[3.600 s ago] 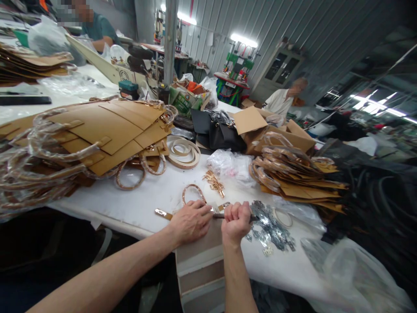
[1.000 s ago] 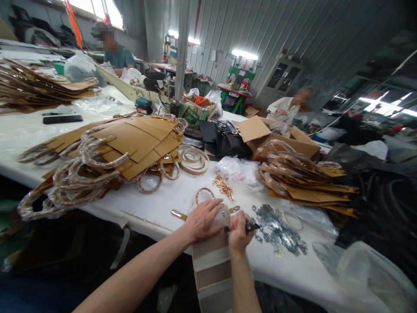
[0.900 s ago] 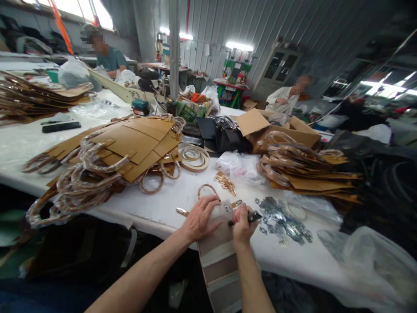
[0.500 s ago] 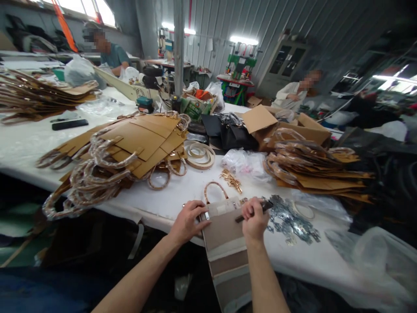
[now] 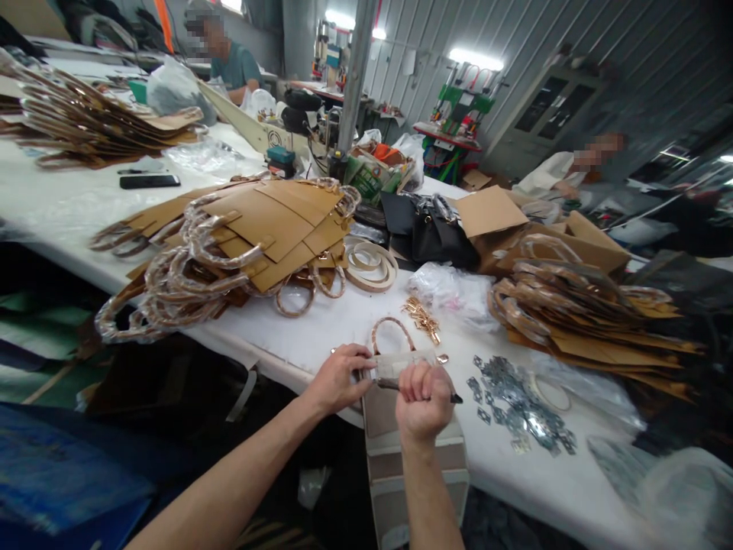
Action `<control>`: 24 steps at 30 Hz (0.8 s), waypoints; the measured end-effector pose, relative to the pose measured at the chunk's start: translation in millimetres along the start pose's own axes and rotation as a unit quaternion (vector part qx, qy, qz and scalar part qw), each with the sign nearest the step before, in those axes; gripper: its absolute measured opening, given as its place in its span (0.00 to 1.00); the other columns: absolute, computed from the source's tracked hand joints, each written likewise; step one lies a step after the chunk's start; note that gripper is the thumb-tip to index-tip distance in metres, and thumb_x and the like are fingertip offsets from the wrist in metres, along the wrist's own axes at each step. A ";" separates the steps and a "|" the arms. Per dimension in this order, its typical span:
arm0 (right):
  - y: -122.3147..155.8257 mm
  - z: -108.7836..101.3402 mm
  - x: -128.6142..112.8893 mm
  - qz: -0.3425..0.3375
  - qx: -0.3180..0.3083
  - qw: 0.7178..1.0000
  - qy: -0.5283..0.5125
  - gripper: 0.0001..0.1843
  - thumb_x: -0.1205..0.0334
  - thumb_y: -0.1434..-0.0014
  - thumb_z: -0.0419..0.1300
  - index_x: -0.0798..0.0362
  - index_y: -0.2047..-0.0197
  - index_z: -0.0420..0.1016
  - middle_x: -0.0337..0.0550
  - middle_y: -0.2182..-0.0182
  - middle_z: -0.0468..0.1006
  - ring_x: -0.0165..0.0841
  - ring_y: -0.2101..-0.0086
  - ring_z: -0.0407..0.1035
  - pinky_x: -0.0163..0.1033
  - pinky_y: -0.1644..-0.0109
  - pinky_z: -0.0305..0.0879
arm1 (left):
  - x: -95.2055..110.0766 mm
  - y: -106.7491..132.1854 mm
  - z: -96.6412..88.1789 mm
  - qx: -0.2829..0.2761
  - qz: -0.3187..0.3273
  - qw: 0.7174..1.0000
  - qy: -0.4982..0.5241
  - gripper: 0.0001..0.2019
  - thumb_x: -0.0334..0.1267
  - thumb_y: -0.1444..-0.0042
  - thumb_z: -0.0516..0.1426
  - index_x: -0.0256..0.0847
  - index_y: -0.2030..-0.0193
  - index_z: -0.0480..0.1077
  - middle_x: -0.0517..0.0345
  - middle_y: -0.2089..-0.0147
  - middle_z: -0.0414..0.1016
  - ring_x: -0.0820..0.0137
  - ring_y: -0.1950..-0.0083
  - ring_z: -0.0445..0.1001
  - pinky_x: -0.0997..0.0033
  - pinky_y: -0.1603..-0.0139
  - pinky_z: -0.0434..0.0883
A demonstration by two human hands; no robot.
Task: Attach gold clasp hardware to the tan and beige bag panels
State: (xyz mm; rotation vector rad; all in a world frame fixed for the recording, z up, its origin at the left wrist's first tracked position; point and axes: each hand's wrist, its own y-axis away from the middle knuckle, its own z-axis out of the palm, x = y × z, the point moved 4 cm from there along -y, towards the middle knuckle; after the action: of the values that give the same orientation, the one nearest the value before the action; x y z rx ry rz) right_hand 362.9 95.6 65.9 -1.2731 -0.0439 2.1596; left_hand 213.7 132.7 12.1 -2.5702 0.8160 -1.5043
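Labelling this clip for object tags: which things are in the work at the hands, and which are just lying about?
In the work:
- left hand on the beige bag
- wrapped bag handle
- right hand gripping a dark-tipped tool

Lying about:
- gold metal fittings
- silver metal stampings
- stacked bag panels
- black handbag
- phone

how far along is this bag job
Looks done: the stack of tan panels with wrapped handles. In hand: the right hand grips a pointed tool on a beige panel, and the left hand steadies it. Remaining: loose silver fittings and gold clips.
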 end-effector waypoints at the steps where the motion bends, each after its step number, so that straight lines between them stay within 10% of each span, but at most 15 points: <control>1: 2.4 -0.3 2.2 -0.009 0.001 1.000 -0.004 0.25 0.60 0.31 0.54 0.50 0.78 0.51 0.27 0.84 0.48 0.23 0.85 0.41 0.33 0.80 0.41 | -0.1 -0.4 0.1 -0.004 -0.002 1.000 -0.001 0.15 0.29 0.49 0.66 0.43 0.53 0.83 0.50 0.47 0.81 0.60 0.46 0.79 0.58 0.41 0.75; 18: -5.2 14.7 37.3 0.020 0.002 0.983 0.184 0.28 0.50 0.31 0.62 0.49 0.78 0.55 0.27 0.85 0.55 0.24 0.84 0.52 0.34 0.78 0.50 | 4.4 -0.6 -3.8 -0.062 0.047 0.997 -0.023 0.17 0.32 0.46 0.66 0.41 0.48 0.78 0.48 0.46 0.78 0.58 0.45 0.77 0.57 0.43 0.73; 24: -32.7 10.7 21.4 0.066 0.040 0.994 0.077 0.30 0.50 0.33 0.64 0.49 0.78 0.51 0.24 0.85 0.49 0.21 0.86 0.42 0.31 0.83 0.39 | -4.3 5.7 3.1 -0.005 0.005 0.999 -0.038 0.28 0.40 0.50 0.73 0.41 0.44 0.73 0.47 0.44 0.78 0.56 0.43 0.75 0.53 0.41 0.74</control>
State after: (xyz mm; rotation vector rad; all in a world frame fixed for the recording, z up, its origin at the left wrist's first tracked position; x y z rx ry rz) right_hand 363.2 136.1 65.7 -1.4266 0.1937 2.1412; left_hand 212.2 129.2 5.3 -2.6092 0.8271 -1.3940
